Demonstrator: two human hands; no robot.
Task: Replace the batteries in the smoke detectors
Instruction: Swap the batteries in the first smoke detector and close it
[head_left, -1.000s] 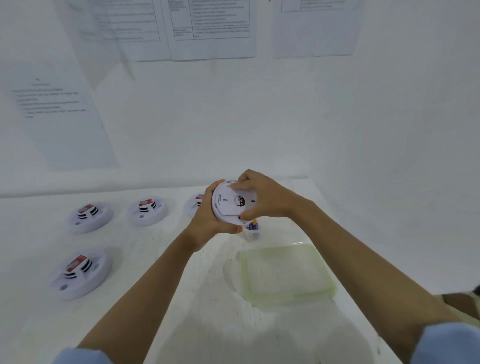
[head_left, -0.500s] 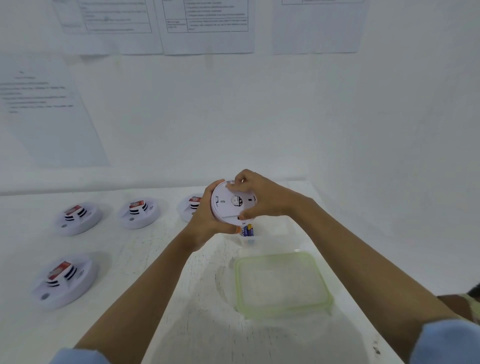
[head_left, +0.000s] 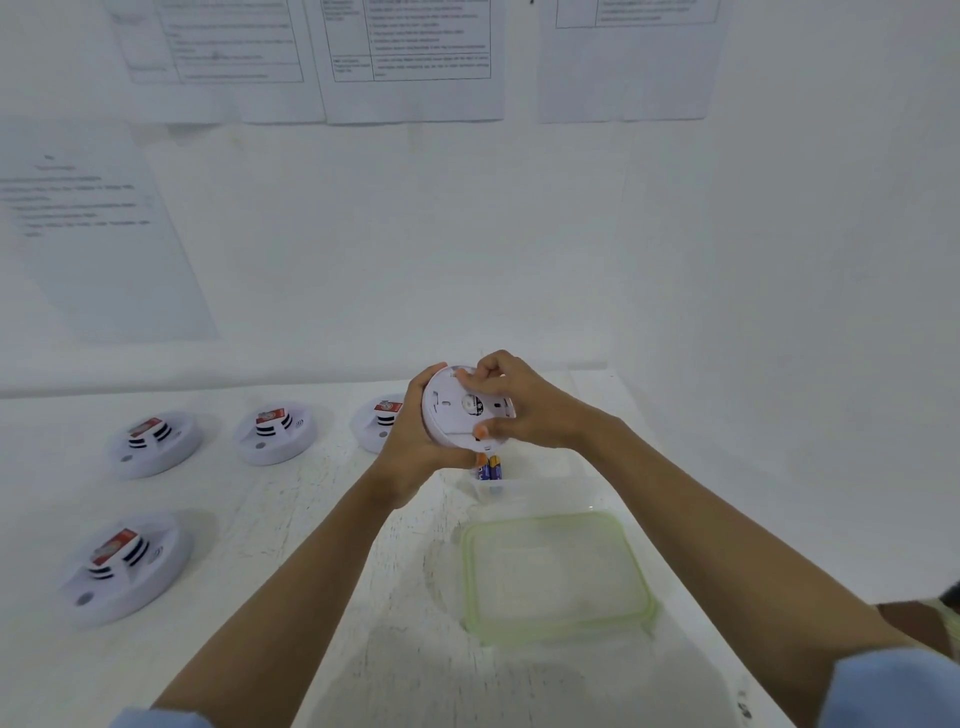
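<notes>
Both hands, left (head_left: 415, 447) and right (head_left: 524, 410), gripped a white smoke detector (head_left: 457, 410); its label and the wall sheets (head_left: 410, 57) were unreadable.

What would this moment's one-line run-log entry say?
left hand: grips smoke detector rim | right hand: pinches its back face | batteries: in clear container below | green-rimmed lid: off, nearer the person

Staged work booth or test station, not a home. Plain white walls (head_left: 727, 260) with printed instruction sheets (head_left: 410, 57) taped up. Scuffed white counter (head_left: 291, 519) in the corner, identical detectors (head_left: 156, 441) laid out in rows, spare batteries (head_left: 491, 467) in a clear tub, lid (head_left: 556, 577) beside it.
</notes>
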